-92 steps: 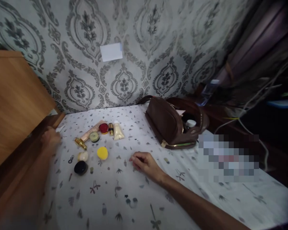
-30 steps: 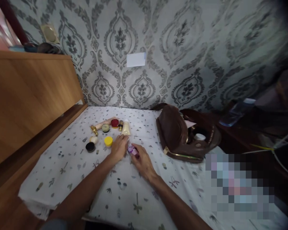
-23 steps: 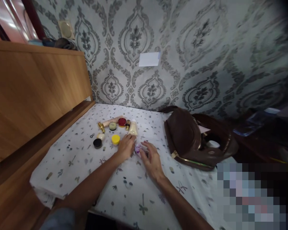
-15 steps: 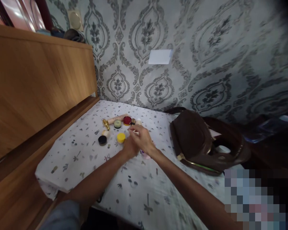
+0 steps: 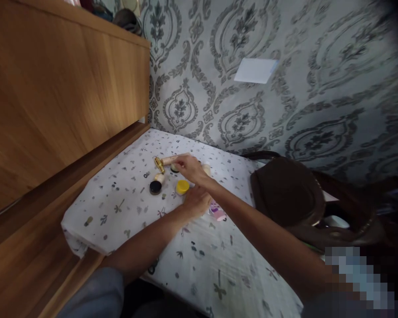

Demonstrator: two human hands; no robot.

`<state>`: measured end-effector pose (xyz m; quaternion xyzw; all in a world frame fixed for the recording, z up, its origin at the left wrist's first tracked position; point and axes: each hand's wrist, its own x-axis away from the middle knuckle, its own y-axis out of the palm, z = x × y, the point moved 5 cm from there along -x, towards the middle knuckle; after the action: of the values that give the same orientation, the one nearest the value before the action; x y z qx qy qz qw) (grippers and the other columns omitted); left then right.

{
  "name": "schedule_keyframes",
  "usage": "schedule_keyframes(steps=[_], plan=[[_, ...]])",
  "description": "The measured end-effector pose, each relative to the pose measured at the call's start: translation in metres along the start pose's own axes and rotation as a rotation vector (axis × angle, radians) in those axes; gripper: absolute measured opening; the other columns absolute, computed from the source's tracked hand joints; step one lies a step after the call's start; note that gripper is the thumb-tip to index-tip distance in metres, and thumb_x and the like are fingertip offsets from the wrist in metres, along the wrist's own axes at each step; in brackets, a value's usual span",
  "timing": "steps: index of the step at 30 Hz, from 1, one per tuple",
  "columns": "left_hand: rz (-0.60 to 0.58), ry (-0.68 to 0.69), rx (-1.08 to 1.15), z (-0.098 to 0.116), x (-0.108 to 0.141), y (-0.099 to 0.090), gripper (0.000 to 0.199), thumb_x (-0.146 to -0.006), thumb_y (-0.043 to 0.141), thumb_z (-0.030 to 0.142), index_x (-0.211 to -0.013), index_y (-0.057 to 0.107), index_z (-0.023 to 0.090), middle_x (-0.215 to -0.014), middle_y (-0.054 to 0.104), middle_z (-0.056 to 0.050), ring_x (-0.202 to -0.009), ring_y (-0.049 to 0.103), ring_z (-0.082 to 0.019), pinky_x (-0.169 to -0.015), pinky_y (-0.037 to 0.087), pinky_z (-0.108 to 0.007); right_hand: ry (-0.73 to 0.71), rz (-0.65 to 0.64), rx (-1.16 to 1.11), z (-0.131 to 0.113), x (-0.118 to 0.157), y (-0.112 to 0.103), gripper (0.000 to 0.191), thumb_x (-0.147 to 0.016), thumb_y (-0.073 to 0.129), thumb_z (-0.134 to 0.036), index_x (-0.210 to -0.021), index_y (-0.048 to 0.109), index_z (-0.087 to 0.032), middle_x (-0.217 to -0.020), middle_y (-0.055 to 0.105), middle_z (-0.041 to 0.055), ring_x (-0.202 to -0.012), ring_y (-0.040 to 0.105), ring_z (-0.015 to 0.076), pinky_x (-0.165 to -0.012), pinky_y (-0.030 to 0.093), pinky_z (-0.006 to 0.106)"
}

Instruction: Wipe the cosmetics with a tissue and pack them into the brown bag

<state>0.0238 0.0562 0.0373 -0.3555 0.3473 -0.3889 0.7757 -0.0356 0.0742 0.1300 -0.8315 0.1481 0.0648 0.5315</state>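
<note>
My right hand (image 5: 193, 168) reaches over the small jars, its fingertips bent together at a jar with a pale green top (image 5: 174, 168). Whether it grips that jar is unclear. Just below it, my left hand (image 5: 197, 201) rests by the yellow-lidded jar (image 5: 182, 187); its fingers are mostly hidden. A black-lidded jar (image 5: 155, 187) stands to the left, beside a small cream-coloured item (image 5: 159, 177). Behind lie a gold item (image 5: 159, 164) and a pale tube (image 5: 169, 160). A pink and purple item (image 5: 217, 211) is right of my left hand.
A patterned white cloth (image 5: 126, 212) covers the surface. On the right sits an open brown bag (image 5: 285, 192). A wooden cabinet (image 5: 69, 84) borders the left side, and a patterned wall (image 5: 212, 88) with a white plate (image 5: 256, 70) stands behind.
The view has shifted, so the cloth and wall sit differently. My right hand has moved left and away from my left hand, now covering the area of the red-topped jar.
</note>
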Motion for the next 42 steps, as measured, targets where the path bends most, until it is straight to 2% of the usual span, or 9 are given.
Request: schedule_keyframes(steps=[3,6,9,13,20,22,28,36,42], plan=[[-0.023,0.018,-0.027,0.004,0.001,-0.004,0.027,-0.098,0.042,0.026,-0.111,0.061,0.013,-0.113,0.066,-0.015,-0.113,0.058,-0.029,-0.088,0.049,-0.038,0.090,0.236,-0.173,0.033,0.042,-0.024,0.024,-0.086,0.050,-0.024,-0.094,0.072,-0.018,-0.091,0.073,0.0056,-0.082,0.063,0.0181,-0.074,0.047,0.028],[0.015,0.011,0.014,0.004,0.001,-0.008,0.032,-0.101,0.035,0.033,-0.118,0.054,0.013,-0.115,0.064,-0.015,-0.112,0.058,-0.027,-0.087,0.049,-0.038,0.255,0.385,-0.250,0.070,0.107,-0.034,0.030,-0.087,0.048,-0.032,-0.100,0.070,-0.016,-0.094,0.072,0.0088,-0.084,0.065,0.0202,-0.072,0.050,0.030],[0.074,0.011,0.056,0.002,0.000,-0.011,0.025,-0.101,0.034,0.029,-0.116,0.050,0.016,-0.114,0.063,-0.012,-0.109,0.059,-0.023,-0.087,0.049,-0.036,0.402,0.309,-0.204,0.091,0.169,-0.019,0.038,-0.087,0.050,-0.040,-0.104,0.068,-0.013,-0.091,0.070,0.0110,-0.075,0.062,0.0203,-0.066,0.049,0.032],[0.114,0.053,0.071,0.007,0.004,-0.014,0.015,-0.099,0.038,0.023,-0.107,0.051,0.018,-0.110,0.061,-0.010,-0.104,0.059,-0.022,-0.086,0.048,-0.035,0.366,0.247,0.003,0.087,0.210,0.005,0.039,-0.079,0.064,-0.042,-0.107,0.067,-0.015,-0.098,0.067,0.0110,-0.092,0.060,0.0256,-0.082,0.048,0.038],[0.056,0.402,-0.003,0.052,0.028,-0.006,0.018,-0.100,0.040,0.026,-0.097,0.057,0.019,-0.103,0.062,-0.008,-0.100,0.055,-0.022,-0.086,0.046,-0.035,0.340,0.297,0.069,0.089,0.213,0.012,0.010,-0.082,0.055,-0.024,-0.083,0.061,-0.016,-0.085,0.063,0.0092,-0.082,0.057,0.0235,-0.075,0.045,0.034],[0.023,0.369,-0.082,0.053,0.027,-0.001,0.020,-0.100,0.040,0.025,-0.098,0.059,0.020,-0.102,0.064,-0.008,-0.102,0.054,-0.023,-0.086,0.044,-0.038,0.324,0.298,0.037,0.091,0.215,0.011,0.010,-0.083,0.055,-0.023,-0.081,0.061,-0.016,-0.083,0.062,0.0084,-0.080,0.056,0.0225,-0.074,0.045,0.033],[0.004,0.169,-0.146,0.028,0.009,0.002,0.024,-0.100,0.042,0.029,-0.096,0.063,0.019,-0.100,0.067,-0.008,-0.100,0.058,-0.024,-0.086,0.044,-0.038,0.314,0.290,-0.040,0.088,0.219,0.007,0.026,-0.084,0.061,-0.029,-0.106,0.068,-0.017,-0.088,0.064,0.0076,-0.082,0.058,0.0227,-0.075,0.045,0.034],[0.057,0.123,-0.086,0.011,0.002,0.005,0.021,-0.098,0.042,0.022,-0.105,0.061,0.017,-0.108,0.067,-0.010,-0.105,0.059,-0.024,-0.092,0.046,-0.037,0.317,0.413,-0.243,0.087,0.223,-0.006,0.030,-0.087,0.060,-0.036,-0.109,0.067,-0.017,-0.089,0.065,0.0072,-0.075,0.059,0.0193,-0.069,0.049,0.032],[0.086,0.109,-0.004,0.003,0.000,0.002,0.019,-0.096,0.045,0.020,-0.107,0.061,0.018,-0.108,0.067,-0.010,-0.105,0.059,-0.025,-0.093,0.047,-0.038,0.287,0.535,-0.503,0.093,0.231,-0.012,0.033,-0.088,0.061,-0.045,-0.110,0.064,-0.022,-0.103,0.066,0.0078,-0.092,0.063,0.0210,-0.080,0.054,0.034]])
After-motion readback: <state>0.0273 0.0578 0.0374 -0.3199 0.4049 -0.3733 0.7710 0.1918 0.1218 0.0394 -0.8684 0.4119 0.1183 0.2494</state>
